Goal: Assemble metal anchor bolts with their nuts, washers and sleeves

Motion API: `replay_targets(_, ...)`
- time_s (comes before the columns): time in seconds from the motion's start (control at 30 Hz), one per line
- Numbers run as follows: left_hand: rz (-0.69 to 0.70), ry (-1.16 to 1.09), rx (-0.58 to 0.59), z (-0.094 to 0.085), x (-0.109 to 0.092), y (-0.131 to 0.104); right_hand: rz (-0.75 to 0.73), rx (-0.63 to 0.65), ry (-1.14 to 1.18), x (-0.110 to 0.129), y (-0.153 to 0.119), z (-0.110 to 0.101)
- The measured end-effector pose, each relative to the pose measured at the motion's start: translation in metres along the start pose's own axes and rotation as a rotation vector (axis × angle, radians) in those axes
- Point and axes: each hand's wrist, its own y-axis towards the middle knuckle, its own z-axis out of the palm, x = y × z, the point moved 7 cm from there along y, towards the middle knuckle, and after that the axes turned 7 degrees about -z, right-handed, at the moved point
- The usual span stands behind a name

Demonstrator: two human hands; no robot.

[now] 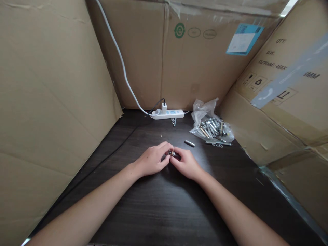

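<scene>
Above the dark table [153, 208], my left hand [153, 159] and my right hand [186, 163] meet at the fingertips. Between them is a small metal part [172, 153], pinched from both sides; the fingers cover much of it, and its exact shape is too small to tell. Just beyond my right hand a short metal sleeve [189, 143] lies on the table. Farther right, a long thin rod [219, 143] and some washers [219, 146] lie beside a clear plastic bag [202, 111] of metal bolts [211, 127].
A white power strip [176, 114] with a plugged-in adapter [164, 108] sits at the back, small metal pieces [174, 121] in front. A white cable [123, 65] and a black cable [112, 152] run to it. Cardboard walls [138, 51] stand left, behind and right.
</scene>
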Motion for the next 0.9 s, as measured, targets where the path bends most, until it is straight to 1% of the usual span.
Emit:
replay_targets(0.2, 0.023, -0.033, -0.006, 0.000, -0.001, -0.001, -0.006, 0.000, -0.007, 0.000, 0.000, 0.000)
replay_targets(0.37, -0.045, -0.041, -0.040, -0.003, 0.005, 0.000, -0.005, 0.005, -0.002, 0.002, 0.000, -0.001)
replay_targets(0.47, -0.070, -0.013, -0.026, -0.002, 0.009, 0.002, -0.001, 0.000, -0.014, 0.004, 0.000, -0.002)
replay_targets(0.57, -0.064, -0.004, -0.008, 0.001, 0.009, 0.002, -0.003, 0.007, -0.025, 0.004, 0.000, -0.002)
replay_targets(0.73, -0.016, -0.032, -0.006, 0.001, 0.004, 0.000, 0.008, 0.011, -0.024, 0.002, 0.000, -0.002)
replay_targets(0.9, -0.024, -0.042, -0.043, -0.002, 0.005, 0.000, 0.008, 0.020, -0.011, 0.002, 0.001, -0.001)
